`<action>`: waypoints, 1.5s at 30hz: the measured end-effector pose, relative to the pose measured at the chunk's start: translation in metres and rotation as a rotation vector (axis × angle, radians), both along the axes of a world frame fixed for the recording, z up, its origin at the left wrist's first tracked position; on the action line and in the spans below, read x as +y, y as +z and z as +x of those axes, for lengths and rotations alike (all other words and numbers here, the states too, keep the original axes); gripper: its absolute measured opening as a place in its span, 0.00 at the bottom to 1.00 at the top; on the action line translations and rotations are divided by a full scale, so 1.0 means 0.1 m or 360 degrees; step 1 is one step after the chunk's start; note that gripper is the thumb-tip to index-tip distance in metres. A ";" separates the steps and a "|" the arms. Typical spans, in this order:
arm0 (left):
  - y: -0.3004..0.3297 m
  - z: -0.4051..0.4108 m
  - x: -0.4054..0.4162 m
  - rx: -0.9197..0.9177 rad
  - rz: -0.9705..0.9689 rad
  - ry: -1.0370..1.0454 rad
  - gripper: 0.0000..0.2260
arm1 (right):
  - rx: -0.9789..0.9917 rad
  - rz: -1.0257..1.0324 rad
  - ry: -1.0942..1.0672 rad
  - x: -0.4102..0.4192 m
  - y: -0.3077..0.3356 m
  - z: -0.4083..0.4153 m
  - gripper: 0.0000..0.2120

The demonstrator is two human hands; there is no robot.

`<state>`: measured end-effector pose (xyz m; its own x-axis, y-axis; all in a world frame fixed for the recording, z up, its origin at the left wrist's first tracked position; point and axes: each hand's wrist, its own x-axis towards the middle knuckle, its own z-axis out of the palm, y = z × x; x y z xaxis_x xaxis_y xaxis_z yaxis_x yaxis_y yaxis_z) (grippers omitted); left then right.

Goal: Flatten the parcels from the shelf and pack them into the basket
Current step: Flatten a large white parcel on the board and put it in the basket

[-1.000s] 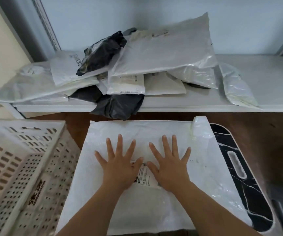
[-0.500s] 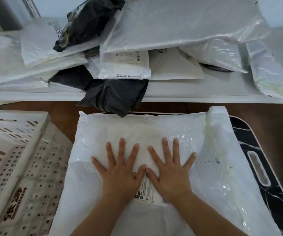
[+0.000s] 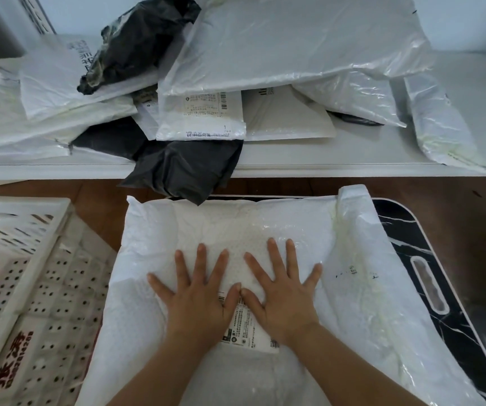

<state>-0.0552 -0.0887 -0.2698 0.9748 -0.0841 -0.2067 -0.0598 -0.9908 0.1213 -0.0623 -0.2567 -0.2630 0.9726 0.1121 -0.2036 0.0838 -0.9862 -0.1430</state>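
Observation:
A large white plastic parcel (image 3: 367, 303) lies flat in front of me on a black marbled board. My left hand (image 3: 198, 291) and my right hand (image 3: 282, 291) press on its middle side by side, fingers spread and straight, thumbs almost touching over a printed shipping label (image 3: 246, 329). The white perforated basket (image 3: 31, 288) stands at the left, beside the parcel. On the white shelf (image 3: 353, 162) behind lies a heap of several white and black parcels (image 3: 294, 45); one black parcel (image 3: 186, 174) hangs over the shelf's front edge.
The black marbled board (image 3: 441, 273) with a slot handle sticks out from under the parcel at the right. Brown floor (image 3: 470, 206) shows between the shelf and the board. A loose white parcel (image 3: 438, 121) lies at the shelf's right end.
The view has moved closer to the shelf and parcel. Both hands have slid a little further up the parcel, still pressing flat with fingers spread.

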 end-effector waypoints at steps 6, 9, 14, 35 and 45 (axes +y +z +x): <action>0.22 0.09 -0.09 -0.0061 0.0075 -0.0031 0.35 | 0.0096 -0.0020 0.0071 -0.10 0.39 0.12 0.38; 0.37 0.26 -0.26 -0.0135 0.0147 -0.0081 0.34 | -0.0257 -0.0121 0.0049 -0.35 0.53 0.28 0.37; 0.28 0.46 -0.60 -0.0100 0.0070 -0.0219 0.33 | -0.0062 -0.0377 -0.0047 -0.82 0.46 0.44 0.38; -0.02 0.52 -0.69 -0.0077 0.0018 -0.0158 0.34 | -0.0045 -0.0076 -0.0289 -1.09 0.08 0.59 0.39; -0.02 0.53 -0.68 -0.0093 0.0024 -0.0175 0.33 | 0.0133 -0.0154 -0.0360 -1.23 -0.01 0.86 0.46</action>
